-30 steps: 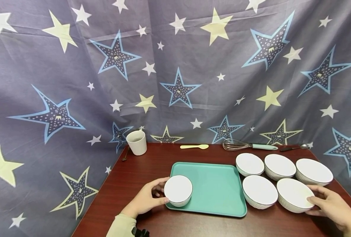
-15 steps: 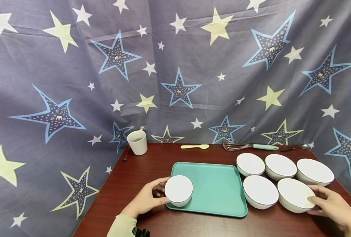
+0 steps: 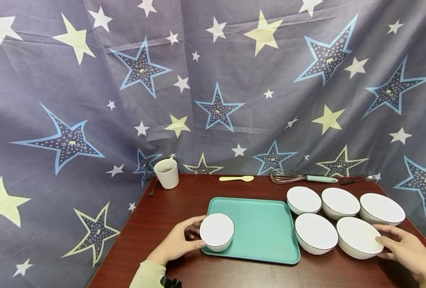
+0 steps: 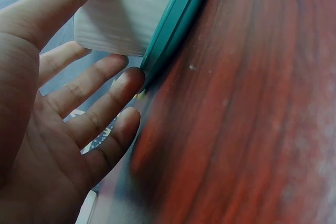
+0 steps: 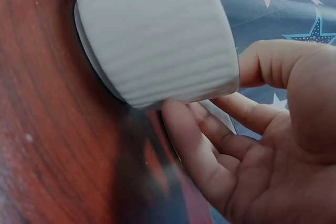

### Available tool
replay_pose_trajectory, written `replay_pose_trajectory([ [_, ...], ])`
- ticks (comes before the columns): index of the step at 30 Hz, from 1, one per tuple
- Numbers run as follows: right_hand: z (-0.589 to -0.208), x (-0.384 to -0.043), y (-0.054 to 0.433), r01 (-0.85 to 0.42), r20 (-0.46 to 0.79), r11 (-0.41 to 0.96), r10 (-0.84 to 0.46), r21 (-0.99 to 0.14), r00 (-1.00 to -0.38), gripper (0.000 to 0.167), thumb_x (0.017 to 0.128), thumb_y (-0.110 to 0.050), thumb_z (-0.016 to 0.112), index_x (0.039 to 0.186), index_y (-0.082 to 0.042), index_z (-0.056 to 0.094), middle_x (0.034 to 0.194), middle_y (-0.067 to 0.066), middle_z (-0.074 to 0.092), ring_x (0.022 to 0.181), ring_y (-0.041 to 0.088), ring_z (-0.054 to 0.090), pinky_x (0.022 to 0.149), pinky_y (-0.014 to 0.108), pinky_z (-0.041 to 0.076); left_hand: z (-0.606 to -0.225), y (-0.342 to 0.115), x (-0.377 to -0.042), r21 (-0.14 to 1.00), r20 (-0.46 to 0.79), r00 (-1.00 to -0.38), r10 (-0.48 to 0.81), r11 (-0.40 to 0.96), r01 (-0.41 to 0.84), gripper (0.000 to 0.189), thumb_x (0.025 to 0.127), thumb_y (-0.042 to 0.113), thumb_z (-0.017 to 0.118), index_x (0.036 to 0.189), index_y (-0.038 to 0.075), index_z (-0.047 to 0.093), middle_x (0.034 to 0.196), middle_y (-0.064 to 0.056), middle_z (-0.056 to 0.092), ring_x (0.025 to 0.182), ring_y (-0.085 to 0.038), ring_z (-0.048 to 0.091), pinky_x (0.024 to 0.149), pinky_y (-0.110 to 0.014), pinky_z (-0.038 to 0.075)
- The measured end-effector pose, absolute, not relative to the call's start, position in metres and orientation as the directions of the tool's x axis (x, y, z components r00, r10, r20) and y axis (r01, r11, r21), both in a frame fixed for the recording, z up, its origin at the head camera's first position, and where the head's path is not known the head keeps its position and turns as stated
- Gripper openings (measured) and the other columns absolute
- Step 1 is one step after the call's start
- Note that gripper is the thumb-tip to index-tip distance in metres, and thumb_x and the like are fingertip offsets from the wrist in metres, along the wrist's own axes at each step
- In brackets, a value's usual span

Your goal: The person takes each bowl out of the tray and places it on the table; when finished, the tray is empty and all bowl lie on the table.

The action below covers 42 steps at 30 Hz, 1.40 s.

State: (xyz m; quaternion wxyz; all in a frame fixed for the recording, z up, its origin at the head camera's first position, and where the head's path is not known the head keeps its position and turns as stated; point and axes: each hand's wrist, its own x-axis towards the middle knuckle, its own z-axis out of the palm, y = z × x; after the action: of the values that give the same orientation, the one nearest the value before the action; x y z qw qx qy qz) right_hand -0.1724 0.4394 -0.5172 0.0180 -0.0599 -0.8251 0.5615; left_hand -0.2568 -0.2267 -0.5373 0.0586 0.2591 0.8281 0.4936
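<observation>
A small white bowl (image 3: 216, 230) stands on the left front corner of a teal tray (image 3: 263, 228). My left hand (image 3: 180, 239) holds its left side, thumb at the front and index finger further back. In the left wrist view the other fingers (image 4: 105, 116) lie loosely below the bowl, close to the tray's edge. At the right, my right hand (image 3: 401, 248) holds the right side of a ribbed white bowl (image 3: 358, 236), its thumb over the rim. The right wrist view shows fingertips against that bowl's wall (image 5: 163, 40).
Several more white bowls (image 3: 315, 232) stand in two rows right of the tray. Along the back lie a yellow spoon (image 3: 236, 178), a whisk (image 3: 303, 177) and a dark-handled spoon (image 3: 358, 180). A white mug (image 3: 166, 173) stands back left, before a starry curtain (image 3: 213, 80).
My right thumb has shifted slightly to the right along the bowl's rim. The left hand, the bowls and the tray stay where they were.
</observation>
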Motion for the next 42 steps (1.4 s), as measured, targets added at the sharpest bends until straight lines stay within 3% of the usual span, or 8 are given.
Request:
replay_pose_trajectory([
  [2, -0.517, -0.172, 0.440, 0.092, -0.044, 0.370, 0.136, -0.925, -0.990, 0.032, 0.106, -0.009, 0.061, 0.104, -0.040, 0.071, 0.097, -0.020, 0.062, 0.081, 0.006, 0.068, 0.068, 0.035, 0.062, -0.538, -0.227, -0.256, 0.849, 0.158, -0.859, 0.487, 0.376, 0.370, 0.073, 0.088, 0.031, 0.088, 0.152, 0.030, 0.054, 0.124, 0.004, 0.069, 0.106, -0.019, 0.068, 0.086, -0.037, 0.057],
  [5, -0.515, -0.173, 0.443, 0.098, -0.042, 0.396, 0.147, -0.913, -0.988, 0.016, 0.107, -0.017, 0.062, 0.111, -0.024, 0.075, 0.100, -0.024, 0.059, 0.083, 0.001, 0.067, 0.070, 0.034, 0.062, -0.538, -0.228, -0.256, 0.850, 0.158, -0.857, 0.491, 0.374, 0.371, 0.073, 0.088, 0.031, 0.088, 0.153, 0.029, 0.054, 0.125, 0.003, 0.068, 0.106, -0.019, 0.068, 0.086, -0.037, 0.057],
  [8, -0.512, -0.174, 0.443, 0.089, -0.022, 0.408, 0.166, -0.909, -0.986, 0.020, 0.107, -0.024, 0.063, 0.117, -0.011, 0.074, 0.101, -0.029, 0.058, 0.086, -0.005, 0.064, 0.070, 0.032, 0.061, -0.537, -0.228, -0.256, 0.846, 0.165, -0.854, 0.493, 0.374, 0.379, 0.073, 0.089, 0.031, 0.087, 0.153, 0.026, 0.054, 0.125, 0.001, 0.068, 0.106, -0.020, 0.068, 0.086, -0.038, 0.057],
  [12, -0.508, -0.171, 0.441, 0.048, 0.030, 0.384, 0.197, -0.922, -0.980, 0.013, 0.106, -0.021, 0.064, 0.109, -0.019, 0.077, 0.098, -0.034, 0.061, 0.086, -0.011, 0.062, 0.067, 0.025, 0.059, -0.535, -0.230, -0.256, 0.856, 0.154, -0.857, 0.492, 0.366, 0.364, 0.075, 0.089, 0.028, 0.087, 0.154, 0.017, 0.053, 0.128, -0.002, 0.067, 0.107, -0.022, 0.068, 0.085, -0.037, 0.059],
  [17, -0.498, -0.171, 0.433, -0.003, 0.128, 0.412, 0.275, -0.911, -0.953, 0.023, 0.105, -0.014, 0.064, 0.098, -0.034, 0.074, 0.091, -0.033, 0.063, 0.080, -0.009, 0.062, 0.064, 0.018, 0.055, -0.535, -0.235, -0.258, 0.871, 0.130, -0.857, 0.499, 0.355, 0.339, 0.079, 0.088, 0.025, 0.088, 0.155, 0.009, 0.050, 0.132, -0.005, 0.066, 0.106, -0.024, 0.069, 0.080, -0.034, 0.060],
  [25, -0.473, -0.174, 0.418, -0.104, 0.262, 0.452, 0.302, -0.886, -0.916, 0.031, 0.102, -0.008, 0.068, 0.100, -0.038, 0.074, 0.088, -0.030, 0.067, 0.080, -0.014, 0.059, 0.065, 0.009, 0.046, -0.538, -0.245, -0.261, 0.842, 0.089, -0.861, 0.501, 0.424, 0.334, 0.079, 0.085, 0.028, 0.091, 0.152, 0.015, 0.053, 0.121, -0.002, 0.069, 0.081, -0.020, 0.070, 0.067, -0.032, 0.058],
  [32, -0.441, -0.186, 0.400, -0.184, 0.356, 0.558, 0.217, -0.809, -0.909, 0.014, 0.103, -0.009, 0.067, 0.111, -0.018, 0.074, 0.095, -0.033, 0.066, 0.089, -0.019, 0.057, 0.072, 0.004, 0.041, -0.539, -0.246, -0.261, 0.800, 0.046, -0.865, 0.500, 0.500, 0.331, 0.065, 0.083, 0.037, 0.091, 0.140, 0.024, 0.062, 0.106, 0.003, 0.069, 0.068, -0.011, 0.060, 0.062, -0.026, 0.053],
  [42, -0.408, -0.211, 0.360, -0.312, 0.400, 0.514, 0.068, -0.799, -0.914, 0.016, 0.102, -0.008, 0.069, 0.118, -0.006, 0.072, 0.103, -0.026, 0.071, 0.095, -0.013, 0.062, 0.079, 0.006, 0.044, -0.542, -0.238, -0.260, 0.808, 0.024, -0.868, 0.495, 0.502, 0.308, 0.059, 0.080, 0.032, 0.094, 0.131, 0.019, 0.068, 0.102, 0.001, 0.068, 0.062, -0.011, 0.056, 0.054, -0.024, 0.049],
])
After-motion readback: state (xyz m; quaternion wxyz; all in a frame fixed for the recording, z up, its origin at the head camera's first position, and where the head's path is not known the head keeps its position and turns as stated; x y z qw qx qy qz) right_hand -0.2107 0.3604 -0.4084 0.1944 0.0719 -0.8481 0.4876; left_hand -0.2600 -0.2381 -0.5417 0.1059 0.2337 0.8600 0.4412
